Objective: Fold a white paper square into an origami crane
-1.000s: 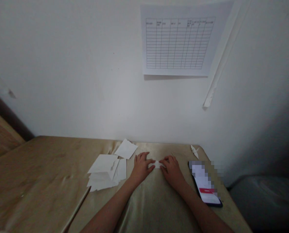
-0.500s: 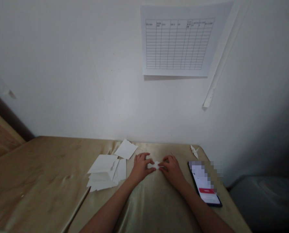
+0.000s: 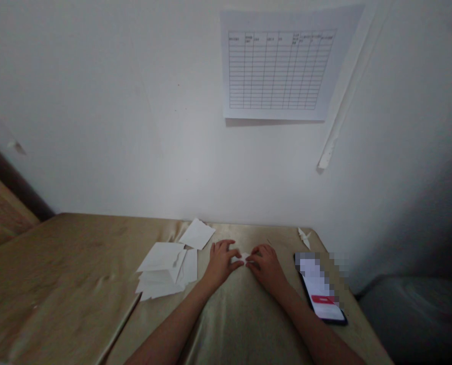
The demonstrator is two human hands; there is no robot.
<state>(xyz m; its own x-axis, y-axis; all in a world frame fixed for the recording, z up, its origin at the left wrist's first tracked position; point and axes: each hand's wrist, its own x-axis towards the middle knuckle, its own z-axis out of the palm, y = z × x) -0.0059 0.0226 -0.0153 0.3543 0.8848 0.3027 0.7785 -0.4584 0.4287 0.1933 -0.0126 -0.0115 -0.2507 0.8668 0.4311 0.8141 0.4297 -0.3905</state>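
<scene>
A small piece of folded white paper (image 3: 245,257) lies between my hands, near the middle of the cloth-covered table (image 3: 233,314). From its left side, my left hand (image 3: 223,261) pinches it between thumb and fingers. My right hand (image 3: 264,263) grips the other side, fingers curled and thumb tip close to the left thumb. The fingertips hide part of the paper, so its exact folded shape is unclear. To the left of my left hand lie a loose stack of white paper sheets (image 3: 159,268) and a separate white square sheet (image 3: 197,233).
A phone (image 3: 323,301) with a lit screen lies right of my right forearm. Beyond it, a folded paper figure (image 3: 304,237) rests by the table's far right corner. The white wall (image 3: 135,126) rises behind the table, with a printed chart (image 3: 275,71) on it.
My right hand has shifted slightly left, its thumb and fingertips moving closer to my left hand over the small paper. My left hand stays nearly in place.
</scene>
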